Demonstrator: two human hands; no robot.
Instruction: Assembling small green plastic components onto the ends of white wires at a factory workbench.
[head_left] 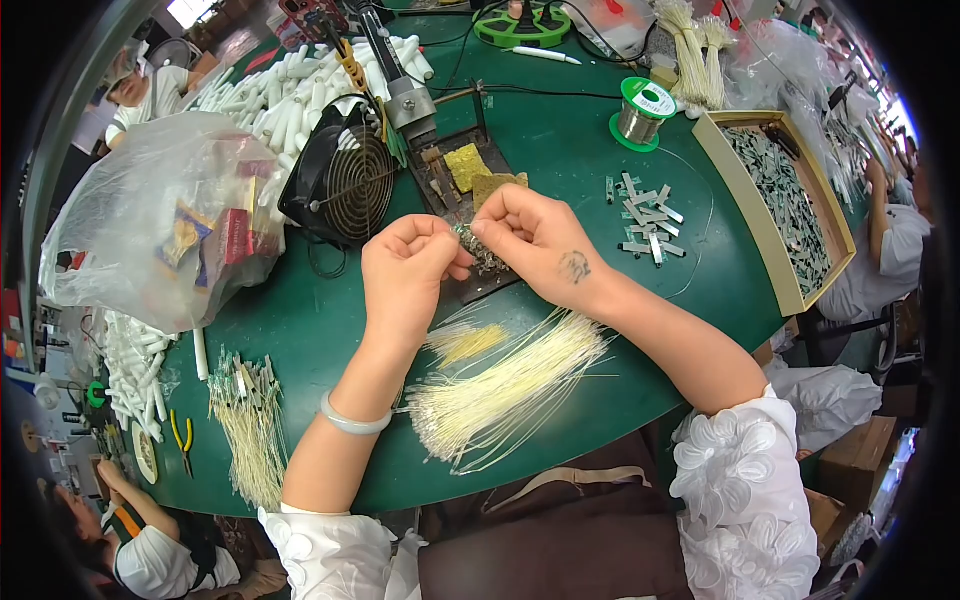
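Observation:
My left hand [408,268] and my right hand [540,240] are raised close together over a dark metal work plate. Thumb and fingers of both hands are pinched, and what they hold is too small and hidden to make out. Just beyond them a yellow sponge [465,167] and a brownish pad [497,187] lie on the plate [462,212]. Grey solder scraps [488,262] show between the hands. Below my wrists lies a large bundle of pale thin wires [510,385], with a smaller yellowish wire bundle [470,343] beside it.
A black fan [345,175] stands left of the plate, near a plastic bag [130,230] and white tubes [290,95]. To the right are a solder spool [640,115], loose small strips [652,220] and a box of strips [735,200]. Yellow-handled pliers [182,440] and wired strips [248,425] lie front left.

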